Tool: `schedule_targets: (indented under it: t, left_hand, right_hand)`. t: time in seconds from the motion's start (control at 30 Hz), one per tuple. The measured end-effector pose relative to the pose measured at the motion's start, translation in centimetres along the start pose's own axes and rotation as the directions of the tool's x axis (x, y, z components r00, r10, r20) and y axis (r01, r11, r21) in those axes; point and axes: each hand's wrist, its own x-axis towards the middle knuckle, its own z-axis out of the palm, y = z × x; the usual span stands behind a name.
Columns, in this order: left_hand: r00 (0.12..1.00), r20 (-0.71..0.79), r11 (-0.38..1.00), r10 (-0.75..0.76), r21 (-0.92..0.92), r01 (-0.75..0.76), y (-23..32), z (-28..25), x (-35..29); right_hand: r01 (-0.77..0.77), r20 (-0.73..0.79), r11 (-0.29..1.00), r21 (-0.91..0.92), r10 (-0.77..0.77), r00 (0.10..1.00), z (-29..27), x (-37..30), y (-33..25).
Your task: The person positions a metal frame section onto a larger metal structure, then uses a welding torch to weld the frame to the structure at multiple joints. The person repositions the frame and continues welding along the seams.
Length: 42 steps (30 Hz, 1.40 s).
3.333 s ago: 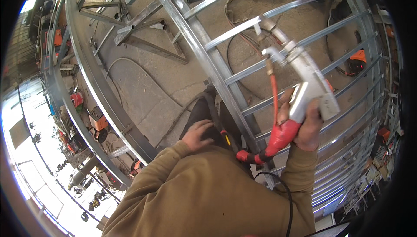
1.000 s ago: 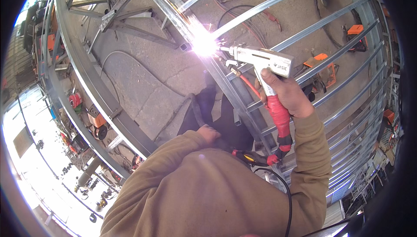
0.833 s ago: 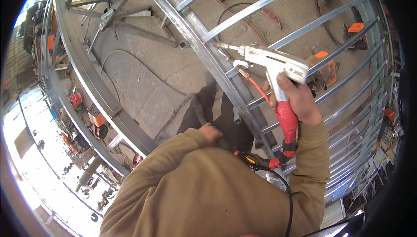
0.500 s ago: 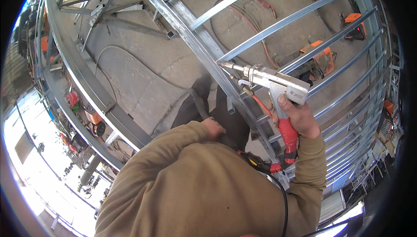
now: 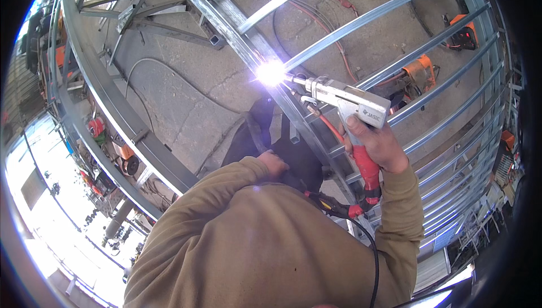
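Observation:
My right hand (image 5: 378, 143) is wrapped round the red-taped grip of a silver handheld welding gun (image 5: 345, 100). The gun's nozzle points left at the metal frame (image 5: 234, 37). A bright white-violet glare (image 5: 271, 73) burns at the tip, on the frame's long rail where a crossbar joins it, and hides the exact spot of contact. My left hand (image 5: 273, 163) is closed round a thick dark hose (image 5: 257, 133) in front of my body. A red hose and a red-and-black wrapped cable (image 5: 361, 209) run from the gun.
Several parallel crossbars (image 5: 384, 19) extend right from the rail. Orange machines (image 5: 420, 75) stand on the floor beyond them. At left runs a long steel beam (image 5: 127, 122), with a trestle-like steel stand (image 5: 132, 14) behind it. Cables and hoses lie on the concrete floor (image 5: 186, 71).
A bright arc-like glare has appeared at the nozzle. My right hand and the welding gun have shifted slightly left. My left hand stays on the hose, almost unmoved.

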Motion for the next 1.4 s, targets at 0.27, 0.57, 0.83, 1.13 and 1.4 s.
schedule_targets:
  t: [0.27,0.57,0.83,1.13,1.4]
  left_hand:
    - [0.993,0.083,0.995,-0.084,0.051,0.080,1.2,-0.2,0.5]
    - [0.996,0.033,0.994,-0.081,0.074,0.078,2.1,-0.4,0.7]
    - [0.996,-0.025,0.992,-0.081,0.093,0.083,2.5,-0.6,0.8]
    - [0.997,-0.061,0.996,-0.046,0.070,0.050,2.2,0.0,1.3]
    - [0.994,-0.107,0.999,-0.026,0.029,0.029,2.7,2.2,1.0]
  right_hand:
    - [-0.020,0.023,0.998,-0.056,0.022,1.000,-0.6,0.2,-0.1]
    - [0.004,0.040,1.000,-0.024,-0.003,0.999,-0.7,0.1,-0.4]
    - [-0.027,0.047,0.999,-0.039,0.029,0.998,-1.1,-0.1,-0.1]
    - [-0.017,0.051,1.000,-0.019,0.018,0.999,-1.2,-0.5,-0.1]
    - [-0.070,-0.026,0.993,-0.096,0.068,0.997,-0.9,-2.3,0.6]
